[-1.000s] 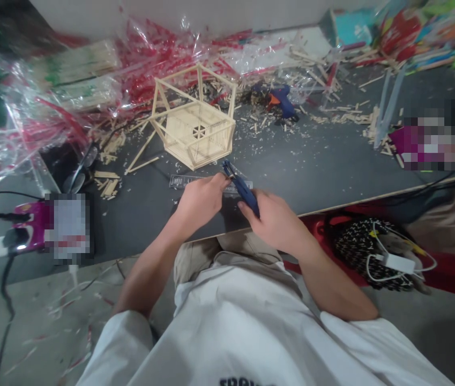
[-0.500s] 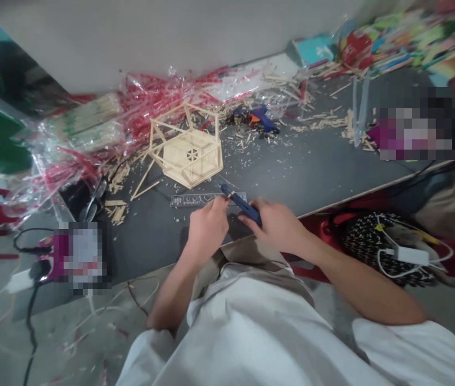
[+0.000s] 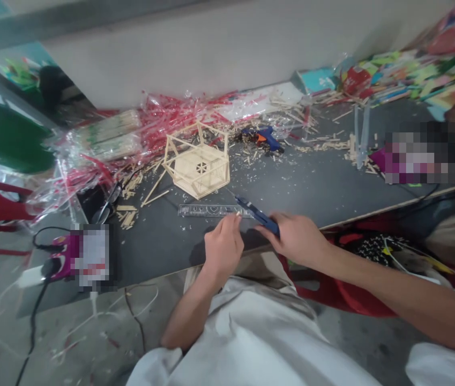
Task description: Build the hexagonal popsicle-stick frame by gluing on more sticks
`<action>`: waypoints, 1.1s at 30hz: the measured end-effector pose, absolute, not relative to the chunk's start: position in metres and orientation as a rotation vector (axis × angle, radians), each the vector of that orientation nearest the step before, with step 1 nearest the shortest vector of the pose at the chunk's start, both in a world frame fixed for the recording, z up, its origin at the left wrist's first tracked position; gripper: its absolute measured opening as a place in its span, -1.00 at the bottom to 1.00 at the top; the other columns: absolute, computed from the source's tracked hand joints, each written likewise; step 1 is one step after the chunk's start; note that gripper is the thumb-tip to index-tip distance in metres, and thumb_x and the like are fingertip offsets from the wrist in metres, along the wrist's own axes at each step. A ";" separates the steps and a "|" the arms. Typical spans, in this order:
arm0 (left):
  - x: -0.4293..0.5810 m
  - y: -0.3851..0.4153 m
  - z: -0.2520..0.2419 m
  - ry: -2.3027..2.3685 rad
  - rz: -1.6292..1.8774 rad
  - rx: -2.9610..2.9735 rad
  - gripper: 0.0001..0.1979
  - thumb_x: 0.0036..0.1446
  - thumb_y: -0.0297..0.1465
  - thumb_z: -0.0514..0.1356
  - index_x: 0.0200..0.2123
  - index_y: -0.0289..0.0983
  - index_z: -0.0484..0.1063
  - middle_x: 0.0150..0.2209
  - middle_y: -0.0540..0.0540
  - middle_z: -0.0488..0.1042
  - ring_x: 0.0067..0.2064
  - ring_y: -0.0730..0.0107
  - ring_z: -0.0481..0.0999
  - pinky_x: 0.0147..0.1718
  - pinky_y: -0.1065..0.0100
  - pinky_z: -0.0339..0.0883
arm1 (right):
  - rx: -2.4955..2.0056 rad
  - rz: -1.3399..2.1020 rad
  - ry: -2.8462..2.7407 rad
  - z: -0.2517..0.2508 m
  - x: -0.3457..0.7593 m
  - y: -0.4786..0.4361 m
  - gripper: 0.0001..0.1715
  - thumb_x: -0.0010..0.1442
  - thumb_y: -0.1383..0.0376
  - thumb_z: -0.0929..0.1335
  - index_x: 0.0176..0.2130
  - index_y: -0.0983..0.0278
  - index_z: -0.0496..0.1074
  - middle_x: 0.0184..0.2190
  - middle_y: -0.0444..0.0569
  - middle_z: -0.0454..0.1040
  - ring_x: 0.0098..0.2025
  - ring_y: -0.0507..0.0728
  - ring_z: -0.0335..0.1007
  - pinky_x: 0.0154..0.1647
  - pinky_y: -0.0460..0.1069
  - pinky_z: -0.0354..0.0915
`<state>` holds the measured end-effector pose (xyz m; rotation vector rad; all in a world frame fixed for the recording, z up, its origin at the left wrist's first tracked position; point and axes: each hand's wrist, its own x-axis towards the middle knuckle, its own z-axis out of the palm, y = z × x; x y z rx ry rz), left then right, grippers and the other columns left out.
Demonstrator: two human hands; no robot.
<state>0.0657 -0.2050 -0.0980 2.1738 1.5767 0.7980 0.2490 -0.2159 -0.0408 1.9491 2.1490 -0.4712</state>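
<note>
Head view: the left hand (image 3: 224, 244) pinches a stick (image 3: 238, 214); at its 3 o'clock, the right hand (image 3: 299, 237) is wrapped round a blue tool (image 3: 260, 216) pointing to 10 o'clock. From the left hand, the ruler (image 3: 199, 210) and, farther, the wooden frame (image 3: 187, 167) lie toward 11 o'clock; the glue gun (image 3: 268, 139) at 1.

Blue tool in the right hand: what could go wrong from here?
The left hand pinches a small pale piece close to the blue tool, so that hand might get nipped or scraped. The stick frame stands just beyond; a forward slip of the right hand could knock it. A dropped piece could get lost among the wood scraps.
</note>
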 end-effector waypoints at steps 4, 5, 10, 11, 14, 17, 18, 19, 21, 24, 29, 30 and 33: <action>0.063 -0.206 -0.095 1.525 1.057 2.164 -0.72 0.49 -0.41 -0.01 -0.08 -0.25 0.51 -0.21 -0.16 0.71 -0.21 0.31 0.71 -0.27 0.39 0.44 | 2.020 -0.336 2.112 -0.039 0.268 -0.212 -0.41 0.50 -0.07 0.13 -0.19 0.30 0.45 -0.29 0.21 0.62 -0.22 0.38 0.62 -0.41 0.05 0.08; 0.061 -0.206 -0.095 1.525 1.052 2.169 -0.72 0.49 -0.40 -0.01 -0.09 -0.25 0.51 -0.23 -0.16 0.71 -0.23 0.32 0.71 -0.27 0.39 0.44 | 2.039 -0.301 2.115 -0.039 0.274 -0.210 -0.40 0.49 -0.08 0.13 -0.20 0.29 0.45 -0.30 0.20 0.62 -0.24 0.38 0.61 -0.42 0.05 0.08; 0.046 -0.204 -0.089 1.455 0.931 2.202 -0.72 0.49 -0.38 -0.01 -0.07 -0.25 0.51 -0.22 -0.17 0.70 -0.28 0.34 0.68 -0.29 0.41 0.43 | 2.129 -0.155 2.112 -0.042 0.295 -0.196 -0.44 0.47 -0.06 0.15 -0.15 0.30 0.47 -0.23 0.21 0.61 -0.24 0.35 0.57 -0.40 0.06 0.09; 0.042 -0.202 -0.086 1.431 0.925 2.217 -0.71 0.49 -0.39 -0.02 -0.02 -0.26 0.50 -0.24 -0.16 0.69 -0.30 0.36 0.67 -0.30 0.42 0.43 | 2.133 -0.134 2.110 -0.044 0.297 -0.192 -0.43 0.47 -0.05 0.15 -0.14 0.31 0.47 -0.21 0.21 0.61 -0.23 0.35 0.57 -0.40 0.06 0.11; 0.031 -0.192 -0.070 1.390 0.918 2.298 -0.63 0.47 -0.45 -0.05 0.19 -0.25 0.43 -0.32 -0.09 0.64 -0.33 0.42 0.62 -0.33 0.46 0.41 | 2.125 -0.078 2.115 -0.056 0.302 -0.183 -0.43 0.48 -0.04 0.16 -0.09 0.35 0.47 -0.15 0.23 0.59 -0.14 0.36 0.56 -0.35 0.07 0.17; 0.017 -0.177 -0.049 1.349 0.838 2.394 -0.52 0.40 -0.54 -0.06 0.29 -0.21 0.37 -0.30 -0.05 0.61 -0.29 0.44 0.59 -0.31 0.45 0.41 | 2.101 -0.016 2.147 -0.069 0.307 -0.175 -0.40 0.48 -0.03 0.17 -0.03 0.41 0.47 -0.09 0.28 0.56 -0.05 0.38 0.51 -0.28 0.09 0.24; 0.013 -0.171 -0.042 1.343 0.794 2.412 -0.51 0.38 -0.55 -0.06 0.27 -0.21 0.39 -0.28 -0.05 0.61 -0.29 0.44 0.58 -0.28 0.44 0.42 | 2.099 0.005 2.161 -0.073 0.310 -0.173 -0.38 0.48 -0.03 0.16 0.00 0.43 0.47 -0.07 0.30 0.55 -0.03 0.39 0.50 -0.24 0.11 0.27; 0.008 -0.166 -0.035 1.341 0.750 2.426 -0.52 0.38 -0.55 -0.05 0.25 -0.21 0.42 -0.27 -0.05 0.61 -0.29 0.44 0.57 -0.27 0.43 0.42 | 2.101 0.024 2.174 -0.077 0.312 -0.171 -0.35 0.49 -0.03 0.15 0.03 0.46 0.46 -0.06 0.33 0.54 -0.02 0.40 0.48 -0.20 0.12 0.28; 0.000 -0.156 -0.023 1.356 0.702 2.445 -0.55 0.38 -0.53 -0.04 0.22 -0.20 0.44 -0.29 -0.05 0.59 -0.31 0.43 0.55 -0.27 0.41 0.42 | 2.110 0.052 2.197 -0.083 0.318 -0.166 -0.30 0.48 -0.05 0.14 0.09 0.50 0.44 -0.05 0.36 0.52 -0.01 0.43 0.45 -0.13 0.16 0.30; -0.008 -0.143 -0.006 1.405 0.682 2.451 -0.59 0.39 -0.47 0.00 0.20 -0.16 0.43 -0.32 -0.03 0.58 -0.34 0.41 0.53 -0.29 0.40 0.41 | 2.106 0.089 2.226 -0.090 0.326 -0.160 -0.26 0.48 -0.06 0.13 0.16 0.51 0.41 -0.05 0.38 0.49 -0.01 0.44 0.42 -0.07 0.18 0.30; -0.004 -0.111 0.016 1.380 0.575 2.489 -0.51 0.39 -0.43 0.01 0.35 -0.18 0.24 -0.25 -0.08 0.61 -0.33 0.34 0.55 -0.23 0.35 0.44 | 2.066 0.113 2.251 -0.099 0.333 -0.152 -0.18 0.45 -0.13 0.15 0.24 0.51 0.34 0.04 0.44 0.46 0.05 0.48 0.36 0.01 0.23 0.30; -0.001 -0.103 0.020 1.344 0.543 2.504 -0.50 0.39 -0.43 0.01 0.37 -0.20 0.22 -0.21 -0.10 0.62 -0.31 0.32 0.56 -0.22 0.33 0.44 | 2.057 0.112 2.251 -0.100 0.333 -0.151 -0.16 0.44 -0.15 0.16 0.26 0.51 0.33 0.07 0.45 0.45 0.06 0.49 0.36 0.03 0.24 0.30; 0.011 -0.078 0.030 1.257 0.541 2.509 -0.62 0.39 -0.43 0.04 0.21 -0.22 0.39 -0.20 -0.13 0.61 -0.26 0.30 0.57 -0.20 0.33 0.43 | 2.013 0.114 2.269 -0.104 0.334 -0.150 -0.13 0.45 -0.14 0.16 0.29 0.54 0.28 0.11 0.47 0.44 0.10 0.50 0.35 0.09 0.26 0.29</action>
